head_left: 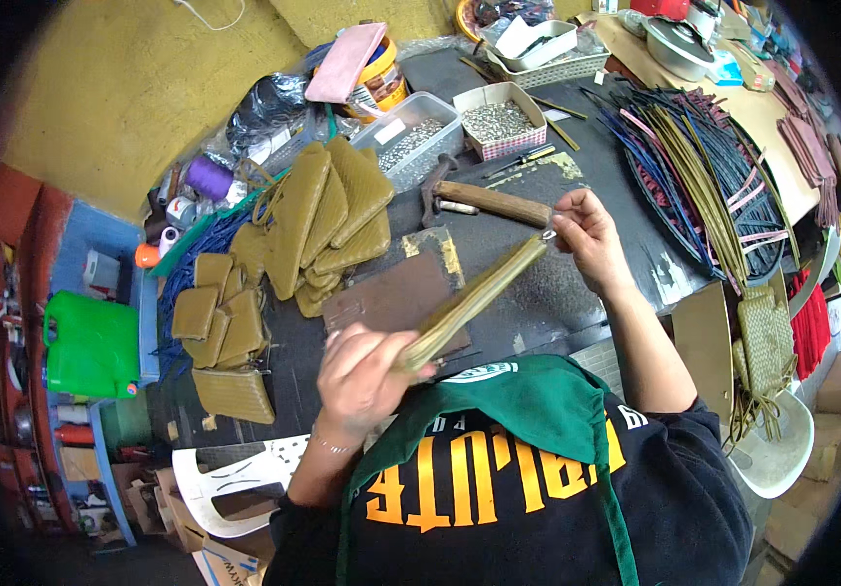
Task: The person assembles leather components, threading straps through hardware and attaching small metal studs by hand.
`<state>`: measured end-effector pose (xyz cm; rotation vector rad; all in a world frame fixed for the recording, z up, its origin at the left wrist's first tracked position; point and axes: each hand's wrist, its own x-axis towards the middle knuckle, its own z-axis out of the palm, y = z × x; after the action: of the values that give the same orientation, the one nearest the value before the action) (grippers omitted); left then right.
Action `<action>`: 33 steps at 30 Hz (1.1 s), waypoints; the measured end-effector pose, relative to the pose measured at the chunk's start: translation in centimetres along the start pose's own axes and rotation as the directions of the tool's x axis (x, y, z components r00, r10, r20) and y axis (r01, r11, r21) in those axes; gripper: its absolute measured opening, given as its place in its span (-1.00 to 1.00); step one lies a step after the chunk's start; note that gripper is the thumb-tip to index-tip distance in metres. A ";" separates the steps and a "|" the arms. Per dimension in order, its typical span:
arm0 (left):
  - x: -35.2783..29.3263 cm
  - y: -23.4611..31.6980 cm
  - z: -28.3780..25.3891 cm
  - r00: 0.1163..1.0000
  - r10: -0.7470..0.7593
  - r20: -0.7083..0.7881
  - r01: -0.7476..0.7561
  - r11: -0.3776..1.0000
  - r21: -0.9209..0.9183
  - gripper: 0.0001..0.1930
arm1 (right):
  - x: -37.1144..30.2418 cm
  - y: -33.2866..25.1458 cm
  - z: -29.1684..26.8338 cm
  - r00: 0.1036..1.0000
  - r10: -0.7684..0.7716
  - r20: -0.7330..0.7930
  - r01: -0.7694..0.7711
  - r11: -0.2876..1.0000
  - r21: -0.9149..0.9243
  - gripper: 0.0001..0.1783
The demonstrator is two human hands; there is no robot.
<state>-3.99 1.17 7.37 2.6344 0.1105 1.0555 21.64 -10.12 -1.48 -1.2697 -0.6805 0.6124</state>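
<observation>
A long olive woven piece (479, 300), seen edge-on, slants across in front of me, so its exact kind cannot be made out. My left hand (367, 376) is closed around its lower end. At the upper end, my right hand (588, 239) pinches the tip beside a small metal ring (548, 234). Just beyond that hand lies a hammer (494, 202) with a wooden handle. A brown flat board (391, 298) rests on the table beneath the piece. To the left, several olive woven pouches (303, 220) are piled up, with smaller ones (230, 337) nearer.
The black table (557, 303) carries a clear tub (420, 137) and a box of small metal parts (504, 122). Bundled strips (699, 186) lie at right. White chairs (245, 479) stand by the near edge; a green canister (91, 344) sits at left.
</observation>
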 end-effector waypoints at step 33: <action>1.1 -0.7 7.5 0.831 -0.325 0.452 0.557 0.481 -0.677 -0.75 | 1.2 0.8 -26.4 0.762 -0.336 -0.554 -0.608 -0.075 -0.790 -0.79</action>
<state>1.93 0.20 2.74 1.7235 0.2048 0.3874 42.22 -25.99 -6.30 -2.9351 -0.2589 -0.4879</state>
